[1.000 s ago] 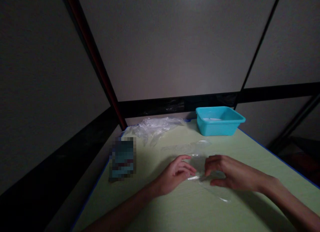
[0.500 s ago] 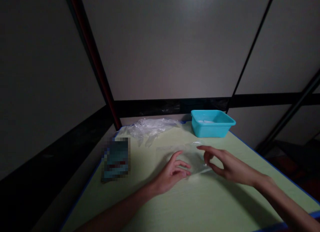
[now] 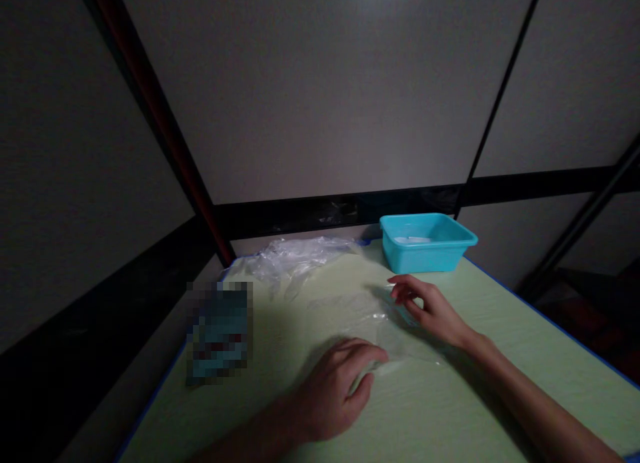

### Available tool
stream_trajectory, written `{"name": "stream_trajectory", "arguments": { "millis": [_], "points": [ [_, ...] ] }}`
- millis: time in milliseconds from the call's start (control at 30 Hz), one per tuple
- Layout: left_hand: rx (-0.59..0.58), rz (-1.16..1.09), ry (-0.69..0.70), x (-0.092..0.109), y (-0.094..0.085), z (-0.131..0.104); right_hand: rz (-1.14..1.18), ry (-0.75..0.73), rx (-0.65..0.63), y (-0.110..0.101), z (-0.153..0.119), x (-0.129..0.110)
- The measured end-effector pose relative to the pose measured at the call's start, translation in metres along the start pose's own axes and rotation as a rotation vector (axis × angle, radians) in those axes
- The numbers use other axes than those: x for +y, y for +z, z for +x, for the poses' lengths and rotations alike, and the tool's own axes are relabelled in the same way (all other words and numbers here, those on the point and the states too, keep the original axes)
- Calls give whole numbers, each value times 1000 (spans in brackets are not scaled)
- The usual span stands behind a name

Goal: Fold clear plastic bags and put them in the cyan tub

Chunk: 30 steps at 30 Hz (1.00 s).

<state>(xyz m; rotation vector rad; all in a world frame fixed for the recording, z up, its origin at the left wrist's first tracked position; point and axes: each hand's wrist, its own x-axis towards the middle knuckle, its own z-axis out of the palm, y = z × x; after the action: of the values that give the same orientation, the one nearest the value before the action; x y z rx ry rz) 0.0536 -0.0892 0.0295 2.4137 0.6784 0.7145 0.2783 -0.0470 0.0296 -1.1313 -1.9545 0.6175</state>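
Observation:
A clear, flat plastic bag (image 3: 345, 320) lies on the pale green table (image 3: 400, 416), its edges faint against the surface. My left hand (image 3: 343, 390) is over the bag's near edge, palm down, with fingers bent and the thumb apart from them. Whether its fingertips touch the plastic, I cannot tell. Over the bag's right part is my right hand (image 3: 433, 310), its fingers loosely curled and spread, with nothing visible between them.
A turquoise plastic basin (image 3: 425, 256) with something white inside stands at the back right. Crumpled clear plastic (image 3: 300, 260) lies along the back edge. A pixelated dark teal item (image 3: 220, 333) is on the left. Wall panels rise behind the table.
My left hand has come nearer and turned palm down. My right hand has shifted slightly left and away from me. The plastic bag now extends farther to the right and toward me.

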Motion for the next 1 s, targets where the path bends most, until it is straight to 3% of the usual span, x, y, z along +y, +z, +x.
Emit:
{"name": "stream_trajectory", "arguments": {
  "millis": [133, 300, 500, 1000],
  "points": [
    [-111, 189, 185, 2, 0, 0, 322, 50, -158, 2, -1, -14],
    [-113, 246, 288, 3, 0, 0, 128, 28, -164, 9, 0, -17],
    [-111, 298, 267, 5, 1, 0, -30, 57, -161, 13, -3, -5],
    [-111, 246, 197, 10, 0, 0, -11, 24, -155, 8, -4, -2]
  ]
}}
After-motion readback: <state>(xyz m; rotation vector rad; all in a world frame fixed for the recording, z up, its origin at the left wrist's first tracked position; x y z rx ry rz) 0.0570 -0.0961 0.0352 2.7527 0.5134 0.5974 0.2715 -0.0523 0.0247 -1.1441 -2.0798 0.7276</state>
